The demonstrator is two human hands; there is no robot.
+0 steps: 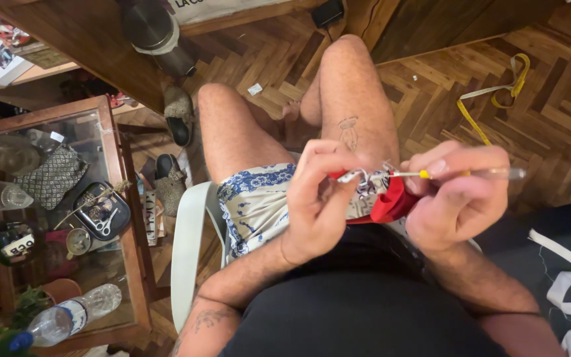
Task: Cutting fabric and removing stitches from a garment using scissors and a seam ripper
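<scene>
Fabric, red with a white-and-blue printed piece [391, 198], sits bunched on the lap between both hands. Left hand [318, 198] pinches its edge between thumb and forefinger. Right hand [454, 198] has its fingers pressed together around a seam ripper [460, 174], yellow collar toward the cloth, tip at the seam. Progress: stitches look partly undone; extent unclear. Beyond the left fingers, a dark tray [102, 211] on the glass-topped table [123, 198] holds scissors and small items; a plastic bottle [67, 317] lies nearer
</scene>
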